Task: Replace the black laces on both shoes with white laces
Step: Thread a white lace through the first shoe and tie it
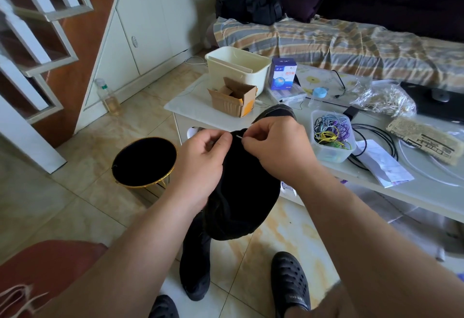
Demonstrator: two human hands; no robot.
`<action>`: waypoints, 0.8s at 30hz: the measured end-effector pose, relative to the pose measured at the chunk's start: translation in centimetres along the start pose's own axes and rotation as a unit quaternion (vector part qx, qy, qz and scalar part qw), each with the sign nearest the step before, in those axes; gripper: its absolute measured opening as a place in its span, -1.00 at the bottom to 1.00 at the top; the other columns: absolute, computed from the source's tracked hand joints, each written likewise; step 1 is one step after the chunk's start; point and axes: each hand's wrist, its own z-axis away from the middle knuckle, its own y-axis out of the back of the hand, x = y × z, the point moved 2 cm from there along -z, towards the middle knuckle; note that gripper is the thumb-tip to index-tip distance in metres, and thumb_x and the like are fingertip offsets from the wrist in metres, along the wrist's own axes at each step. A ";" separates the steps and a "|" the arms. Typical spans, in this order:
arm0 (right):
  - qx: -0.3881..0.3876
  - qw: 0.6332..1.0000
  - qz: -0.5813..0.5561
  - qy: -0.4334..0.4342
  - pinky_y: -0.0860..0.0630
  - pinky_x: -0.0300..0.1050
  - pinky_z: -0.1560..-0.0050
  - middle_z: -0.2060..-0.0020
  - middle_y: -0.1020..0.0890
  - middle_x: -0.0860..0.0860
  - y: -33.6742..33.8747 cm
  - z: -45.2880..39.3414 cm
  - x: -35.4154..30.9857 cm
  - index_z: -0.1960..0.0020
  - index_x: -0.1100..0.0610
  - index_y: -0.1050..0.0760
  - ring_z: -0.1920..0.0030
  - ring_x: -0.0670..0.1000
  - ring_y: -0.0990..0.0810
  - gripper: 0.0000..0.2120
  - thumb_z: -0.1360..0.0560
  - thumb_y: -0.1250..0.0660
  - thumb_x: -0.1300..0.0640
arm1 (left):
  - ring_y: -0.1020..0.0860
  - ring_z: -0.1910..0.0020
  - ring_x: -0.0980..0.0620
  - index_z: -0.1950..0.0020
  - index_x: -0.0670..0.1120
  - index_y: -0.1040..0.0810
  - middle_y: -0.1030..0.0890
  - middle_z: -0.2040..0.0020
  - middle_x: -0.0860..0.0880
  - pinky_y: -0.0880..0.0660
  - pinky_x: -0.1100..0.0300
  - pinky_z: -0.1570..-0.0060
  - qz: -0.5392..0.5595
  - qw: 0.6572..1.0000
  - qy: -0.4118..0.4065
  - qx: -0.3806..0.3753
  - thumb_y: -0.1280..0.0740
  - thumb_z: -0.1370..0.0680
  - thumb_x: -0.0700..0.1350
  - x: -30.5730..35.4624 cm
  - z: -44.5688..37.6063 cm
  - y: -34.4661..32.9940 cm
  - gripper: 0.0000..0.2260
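Both hands on the black shoe [241, 192].
I see my right grip [276, 147] pinching a white lace tip [239, 137]; left grip [200, 164] clasps the shoe.

Open floor [75, 192] lies left of the shoe [241, 192], past the black bin [144, 159]; rightward, the bench [426, 192] is crowded by a wire tub [331, 137] and cardboard box [233, 99].

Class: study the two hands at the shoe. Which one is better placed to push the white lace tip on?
Right hand: it pinches the white lace tip; left hand steadies the black shoe.
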 end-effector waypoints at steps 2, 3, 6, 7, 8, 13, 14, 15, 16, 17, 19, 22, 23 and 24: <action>0.001 1.000 0.009 -0.001 -0.43 -0.46 0.30 0.29 -0.67 -0.20 0.0 -0.1 0.0 0.15 -0.02 -0.71 0.18 -0.25 -0.60 -0.94 -0.47 -0.46 0.09 | -0.72 0.02 -0.02 -0.04 0.16 -0.69 -0.74 0.10 0.03 -0.63 -0.25 -0.13 -0.016 1.000 -0.014 0.006 -0.40 -0.61 0.11 0.1 0.1 0.0 -0.89; 0.001 1.000 0.012 -0.001 -0.42 -0.47 0.30 0.28 -0.67 -0.20 -0.1 -0.1 0.1 0.15 -0.02 -0.71 0.20 -0.25 -0.60 -0.94 -0.47 -0.46 0.09 | -0.71 0.04 -0.02 -0.04 0.16 -0.68 -0.74 0.12 0.04 -0.64 -0.24 -0.10 -0.028 0.999 -0.023 0.008 -0.39 -0.61 0.11 0.1 0.2 0.0 -0.90; 0.004 1.000 0.012 -0.001 -0.42 -0.48 0.28 0.27 -0.67 -0.20 -0.1 0.1 -0.1 0.15 -0.01 -0.70 0.20 -0.27 -0.59 -0.94 -0.47 -0.46 0.09 | -0.69 0.07 0.11 -0.04 0.17 -0.65 -0.72 0.13 0.14 -0.64 -0.12 -0.02 -0.110 0.991 -0.073 0.003 -0.40 -0.63 0.07 0.2 0.5 0.0 -0.95; 0.005 1.000 0.010 0.000 -0.43 -0.48 0.25 0.27 -0.68 -0.20 -0.2 0.1 -0.2 0.14 -0.01 -0.70 0.18 -0.28 -0.59 -0.94 -0.47 -0.45 0.09 | -0.68 0.07 0.17 -0.05 0.18 -0.63 -0.71 0.11 0.19 -0.64 -0.07 -0.01 -0.141 0.986 -0.094 0.002 -0.40 -0.63 0.07 0.2 0.6 0.0 -0.97; 0.007 1.000 0.009 0.001 -0.44 -0.47 0.24 0.26 -0.67 -0.20 -0.2 0.2 -0.3 0.14 -0.01 -0.69 0.18 -0.29 -0.59 -0.95 -0.47 -0.45 0.10 | -0.67 0.06 0.20 -0.06 0.18 -0.62 -0.70 0.09 0.23 -0.63 -0.03 -0.01 -0.163 0.980 -0.112 0.003 -0.41 -0.62 0.08 0.3 0.8 0.0 -0.96; 0.043 0.999 -0.021 0.014 -0.38 -0.54 0.24 0.30 -0.66 -0.20 0.4 0.5 -0.4 0.08 -0.08 -0.55 0.15 -0.37 -0.56 -0.82 -0.45 -0.52 0.13 | -0.67 0.12 0.06 -0.07 0.21 -0.63 -0.71 0.11 0.12 -0.64 -0.07 0.02 -0.173 0.977 -0.122 -0.006 -0.48 -0.56 0.10 0.5 1.0 -0.1 -0.88; 0.045 0.999 -0.023 0.019 -0.38 -0.54 0.22 0.29 -0.67 -0.19 0.5 0.5 -0.5 0.06 -0.06 -0.53 0.13 -0.35 -0.58 -0.79 -0.44 -0.53 0.13 | -0.68 0.10 0.05 -0.07 0.22 -0.63 -0.72 0.08 0.11 -0.64 -0.09 -0.01 -0.160 0.981 -0.112 -0.013 -0.50 -0.54 0.08 0.6 1.0 -0.1 -0.86; 0.044 0.998 -0.022 0.029 -0.39 -0.53 0.19 0.27 -0.68 -0.18 0.5 0.6 -0.6 0.05 -0.06 -0.53 0.12 -0.32 -0.59 -0.78 -0.44 -0.54 0.14 | -0.69 0.07 0.05 -0.06 0.23 -0.63 -0.72 0.04 0.12 -0.64 -0.11 -0.05 -0.137 0.986 -0.099 -0.019 -0.52 -0.52 0.04 0.7 1.0 -0.1 -0.83; 0.041 0.998 -0.019 0.041 -0.40 -0.54 0.15 0.24 -0.69 -0.19 0.4 0.7 -0.7 0.02 -0.05 -0.55 0.11 -0.31 -0.60 -0.78 -0.45 -0.54 0.15 | -0.69 0.06 0.04 -0.06 0.22 -0.62 -0.72 0.00 0.14 -0.65 -0.12 -0.07 -0.108 0.990 -0.084 -0.021 -0.54 -0.50 -0.03 0.8 1.0 0.0 -0.78; 0.035 0.998 -0.015 0.054 -0.39 -0.56 0.11 0.22 -0.69 -0.19 0.2 0.8 -0.9 -0.02 -0.05 -0.57 0.09 -0.29 -0.61 -0.79 -0.47 -0.52 0.17 | -0.68 0.10 0.01 -0.07 0.21 -0.60 -0.72 -0.03 0.15 -0.66 -0.12 -0.06 -0.078 0.994 -0.070 -0.021 -0.55 -0.49 -0.11 0.8 1.0 -0.1 -0.73; 0.027 0.997 -0.003 0.073 -0.35 -0.60 0.07 0.18 -0.70 -0.19 -0.2 1.0 -1.2 -0.09 -0.04 -0.60 0.08 -0.23 -0.62 -0.79 -0.52 -0.45 0.21 | -0.61 0.23 -0.03 -0.10 0.22 -0.54 -0.73 -0.06 0.14 -0.66 -0.11 0.05 -0.027 0.998 -0.048 -0.014 -0.54 -0.47 -0.21 1.0 1.1 -0.1 -0.62; 0.042 0.998 -0.014 0.049 -0.34 -0.60 0.13 0.19 -0.72 -0.15 -0.4 1.2 -1.4 -0.14 -0.05 -0.54 0.15 -0.21 -0.60 -0.74 -0.54 -0.39 0.25 | -0.58 0.22 0.02 -0.16 0.30 -0.53 -0.72 -0.10 0.19 -0.65 -0.12 0.00 -0.007 0.998 -0.054 0.000 -0.54 -0.48 -0.21 1.1 1.3 -0.4 -0.53; 0.050 0.998 -0.023 0.034 -0.34 -0.59 0.16 0.21 -0.71 -0.14 -0.3 1.2 -1.4 -0.14 -0.06 -0.50 0.16 -0.23 -0.59 -0.73 -0.53 -0.39 0.25 | -0.60 0.18 0.04 -0.17 0.34 -0.55 -0.71 -0.12 0.23 -0.66 -0.10 -0.06 -0.012 0.998 -0.060 0.004 -0.54 -0.48 -0.19 1.0 1.3 -0.5 -0.52; 0.057 0.998 -0.035 0.018 -0.34 -0.58 0.18 0.22 -0.71 -0.13 -0.3 1.2 -1.4 -0.14 -0.07 -0.46 0.15 -0.26 -0.57 -0.71 -0.53 -0.39 0.24 | -0.64 0.12 0.06 -0.17 0.38 -0.56 -0.70 -0.13 0.25 -0.66 -0.07 -0.11 -0.020 0.998 -0.064 0.004 -0.55 -0.48 -0.17 0.9 1.4 -0.7 -0.52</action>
